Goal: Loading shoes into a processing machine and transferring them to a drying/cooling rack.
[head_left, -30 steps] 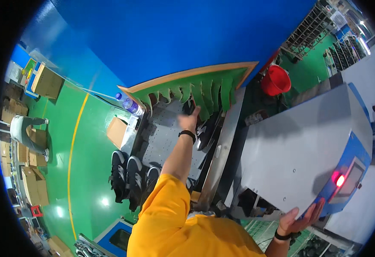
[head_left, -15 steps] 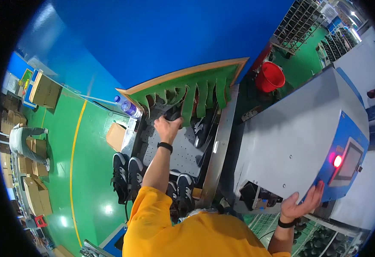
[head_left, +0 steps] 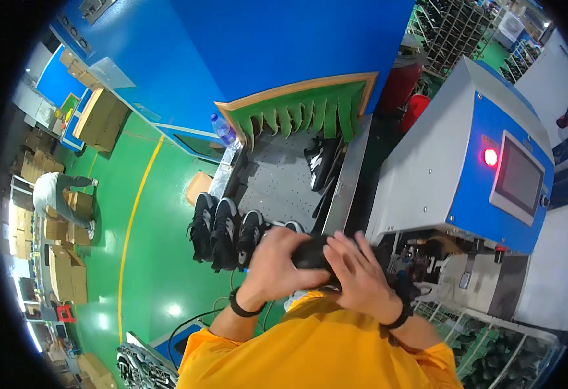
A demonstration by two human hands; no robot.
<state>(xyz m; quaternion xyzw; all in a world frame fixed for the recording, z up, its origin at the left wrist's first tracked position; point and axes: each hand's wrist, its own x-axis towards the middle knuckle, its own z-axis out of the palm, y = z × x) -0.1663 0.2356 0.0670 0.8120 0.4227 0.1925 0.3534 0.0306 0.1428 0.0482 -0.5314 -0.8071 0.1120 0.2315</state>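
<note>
In front of my chest, my left hand [head_left: 277,264] is closed around a black shoe [head_left: 311,254], its thumb along the near side. My right hand [head_left: 363,277] lies over the shoe's right end, fingers bent onto it and a little apart. The hands cover much of the shoe. Just beyond them, black sneakers with grey toes, including one sneaker [head_left: 224,233], stand in a row at the near end of a perforated grey plate [head_left: 276,185]. Another black-and-white sneaker [head_left: 321,165] rests on the plate's right side, near green strip flaps [head_left: 297,120].
To the right stands a grey-and-blue machine [head_left: 426,155] with a screen [head_left: 520,174] and a lit red lamp [head_left: 490,157]. A bottle [head_left: 223,129] is by the blue housing [head_left: 284,45]. Far left, a person [head_left: 60,194] bends beside cartons. Wire racks hold shoes.
My left hand has come back from the strip flaps toward my chest with the black shoe. My right hand has left the machine's edge and moved left onto the shoe. The view has shifted.
</note>
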